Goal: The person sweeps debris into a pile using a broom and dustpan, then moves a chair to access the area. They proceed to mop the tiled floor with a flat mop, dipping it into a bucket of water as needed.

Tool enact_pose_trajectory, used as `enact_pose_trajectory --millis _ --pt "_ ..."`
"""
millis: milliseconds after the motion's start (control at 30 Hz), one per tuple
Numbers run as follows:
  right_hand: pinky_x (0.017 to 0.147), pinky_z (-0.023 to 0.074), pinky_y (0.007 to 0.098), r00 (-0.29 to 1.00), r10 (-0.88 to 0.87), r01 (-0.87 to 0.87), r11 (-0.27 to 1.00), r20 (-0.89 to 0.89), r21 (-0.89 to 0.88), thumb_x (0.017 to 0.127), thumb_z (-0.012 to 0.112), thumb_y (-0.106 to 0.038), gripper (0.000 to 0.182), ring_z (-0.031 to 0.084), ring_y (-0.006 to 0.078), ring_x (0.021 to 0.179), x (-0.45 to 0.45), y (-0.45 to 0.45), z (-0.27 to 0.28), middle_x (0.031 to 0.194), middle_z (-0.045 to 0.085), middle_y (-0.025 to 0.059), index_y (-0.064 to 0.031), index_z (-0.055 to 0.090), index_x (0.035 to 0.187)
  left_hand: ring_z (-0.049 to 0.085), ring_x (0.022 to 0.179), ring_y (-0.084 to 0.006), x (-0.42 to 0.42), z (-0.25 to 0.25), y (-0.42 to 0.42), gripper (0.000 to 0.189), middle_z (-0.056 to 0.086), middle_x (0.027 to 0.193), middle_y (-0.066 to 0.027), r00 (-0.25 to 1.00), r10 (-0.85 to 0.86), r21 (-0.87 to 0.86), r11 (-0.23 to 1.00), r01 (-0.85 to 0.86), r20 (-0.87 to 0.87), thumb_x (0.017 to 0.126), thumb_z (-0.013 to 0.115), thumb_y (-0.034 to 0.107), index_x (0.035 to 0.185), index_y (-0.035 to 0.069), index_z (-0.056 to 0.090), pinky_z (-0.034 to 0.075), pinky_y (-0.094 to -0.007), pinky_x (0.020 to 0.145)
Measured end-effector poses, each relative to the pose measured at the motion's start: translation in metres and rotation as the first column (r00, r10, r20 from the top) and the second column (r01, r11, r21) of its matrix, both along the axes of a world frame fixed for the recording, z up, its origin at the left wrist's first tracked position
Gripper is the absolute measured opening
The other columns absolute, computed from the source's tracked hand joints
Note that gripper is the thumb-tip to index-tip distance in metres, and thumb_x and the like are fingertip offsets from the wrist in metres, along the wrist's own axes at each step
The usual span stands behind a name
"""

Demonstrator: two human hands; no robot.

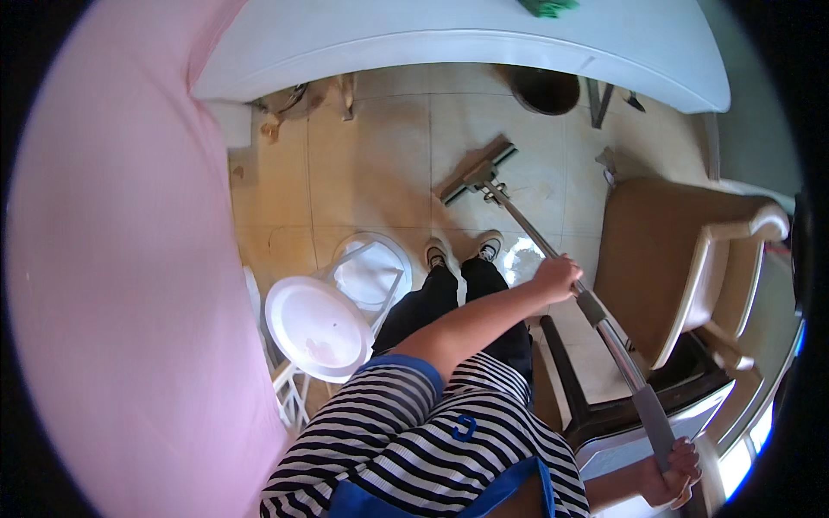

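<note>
A sponge mop (480, 173) with a metal shaft and grey grips slants across the view, its wide head down on the tiled floor (382, 162) ahead of my shoes. My left hand (556, 278) is wrapped around the middle of the shaft, just beyond a grey grip. Near the upper end of the handle, my right hand (673, 474) holds the long grey grip. Wet, shiny patches show on the floor beside my right shoe.
A white round stool (317, 329) stands at my left near a pink-covered surface (142, 259). To the right is a brown armchair (654, 259). Ahead, a white table (453, 39) bears a green cloth (549, 6); a dark round bin (544, 90) sits under its edge.
</note>
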State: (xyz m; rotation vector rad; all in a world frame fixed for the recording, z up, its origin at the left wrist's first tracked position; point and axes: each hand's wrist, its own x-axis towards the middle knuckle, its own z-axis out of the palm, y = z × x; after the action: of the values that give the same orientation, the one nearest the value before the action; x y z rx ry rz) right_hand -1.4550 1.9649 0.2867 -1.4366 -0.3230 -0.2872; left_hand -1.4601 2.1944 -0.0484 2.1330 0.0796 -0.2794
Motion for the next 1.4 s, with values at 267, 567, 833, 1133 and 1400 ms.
enact_pose_trajectory --millis 267,567,833,1133,1400 --pt "0.061 0.0387 0.0372 0.953 0.288 -0.291 0.956 -0.092 -0.025 0.073 0.048 -0.021 0.014 0.043 0.0191 0.056 -0.014 0.153 -0.081 0.060 0.043 0.0076 -0.0089 0.042 0.067 0.055 0.089 -0.0282 -0.113 -0.035 0.166 0.013 0.058 0.083 -0.0086 0.884 0.464 0.275 0.859 -0.433 -0.059 0.063 0.063 0.015 0.074 0.008 0.058 0.048 -0.0429 0.068" --pt "0.082 0.0429 0.0495 0.718 0.649 -0.631 0.759 -0.251 0.160 0.085 0.047 -0.021 0.017 0.058 0.0301 0.078 -0.115 0.298 -0.196 0.076 0.057 0.0158 -0.0046 0.044 0.082 0.049 0.103 -0.0284 -0.276 -0.087 0.289 0.026 0.054 0.106 -0.0019 0.629 0.760 0.483 0.495 -0.722 0.161 0.067 0.066 0.016 0.091 0.019 0.055 0.044 -0.0438 0.079" --pt "0.091 0.0406 0.0462 0.689 0.570 -0.615 0.786 -0.448 0.054 0.081 0.051 -0.004 0.007 0.057 0.0332 0.093 -0.076 0.259 -0.161 0.090 0.060 0.0206 0.0021 0.053 0.078 0.051 0.098 -0.0312 -0.224 -0.063 0.260 0.024 0.057 0.096 -0.0089 0.639 0.766 0.443 0.548 -0.709 0.074 0.060 0.069 0.013 0.083 0.013 0.061 0.044 -0.0417 0.078" --pt "0.083 0.0448 0.0413 0.993 0.047 -0.080 0.940 -0.107 -0.333 0.077 0.051 -0.014 0.018 0.057 0.0251 0.081 -0.007 0.086 -0.062 0.077 0.057 0.0131 0.0002 0.060 0.085 0.050 0.090 -0.0307 -0.097 -0.022 0.093 0.009 0.052 0.086 -0.0108 0.869 0.495 0.072 0.866 -0.494 0.010 0.067 0.057 0.015 0.075 0.011 0.056 0.047 -0.0450 0.066" --pt "0.048 0.0395 0.0324 0.986 0.142 -0.152 0.983 0.091 0.106 0.083 0.042 -0.027 0.024 0.045 0.0166 0.052 -0.023 0.084 0.020 0.058 0.043 0.0038 -0.0078 0.053 0.074 0.055 0.094 -0.0272 -0.047 0.042 0.037 0.013 0.058 0.085 -0.0070 0.985 0.169 -0.095 0.981 -0.170 -0.011 0.071 0.057 0.021 0.078 0.011 0.058 0.050 -0.0432 0.067"
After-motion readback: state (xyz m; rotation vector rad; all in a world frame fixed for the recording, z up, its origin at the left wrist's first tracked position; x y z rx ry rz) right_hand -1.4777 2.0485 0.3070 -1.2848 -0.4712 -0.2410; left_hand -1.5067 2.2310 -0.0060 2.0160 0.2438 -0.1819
